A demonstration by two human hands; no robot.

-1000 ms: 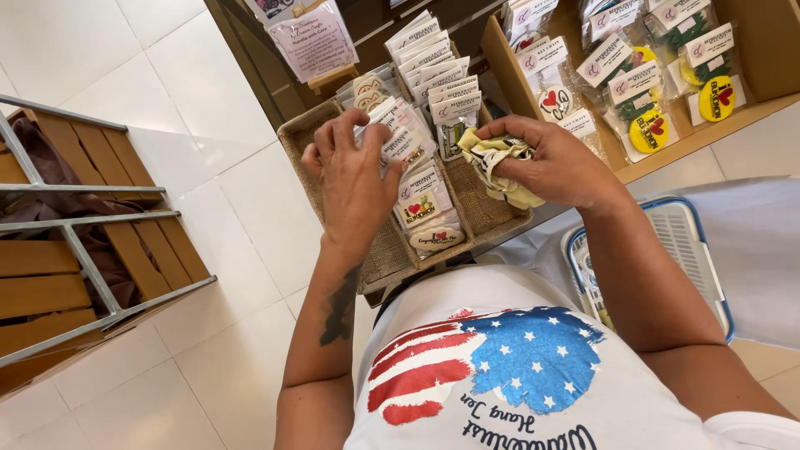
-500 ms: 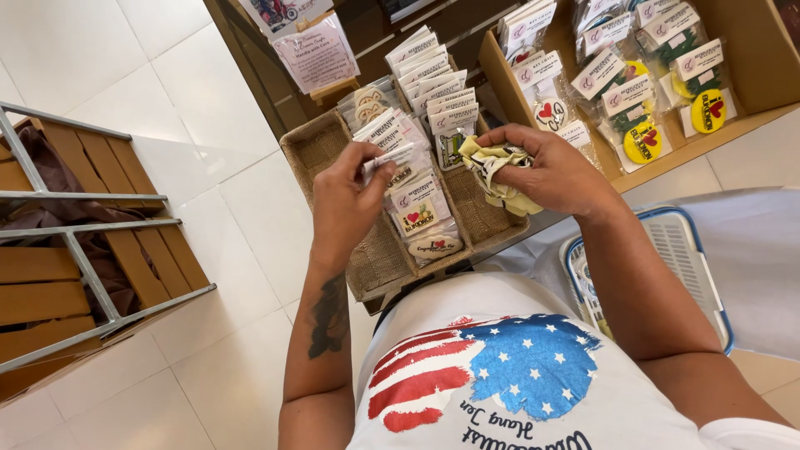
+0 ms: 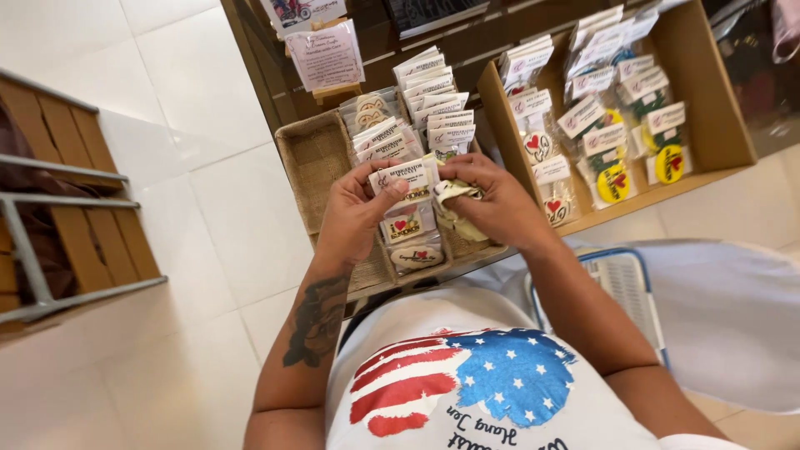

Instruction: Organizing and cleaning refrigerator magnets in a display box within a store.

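- The left hand (image 3: 354, 212) pinches a small clear-wrapped packet with a white paper header card (image 3: 402, 179) by its left edge, thumb on the front and fingers curled behind, clamped on it.
- The right hand (image 3: 500, 204) meets the same packet at its right top corner with thumb and forefinger, while its remaining fingers are closed around a crumpled pale yellow-green cloth (image 3: 457, 208).
- The packet is held upright just above the near end of a shallow woven burlap-lined tray (image 3: 317, 158), in front of the person's chest.
- Inside the tray, rows of similar clear packets with white headers (image 3: 429, 100) stand packed together, running from near to far.
- To the right, an open cardboard box (image 3: 708, 100) holds more bagged items with red hearts and yellow round shapes.
- Far left of the tray, a small pink printed sign on a wooden stand (image 3: 323, 57) stands on the shelf.
- At the left edge sits a slatted wooden rack with metal rails (image 3: 75, 217) over the white tiled floor (image 3: 208, 242).
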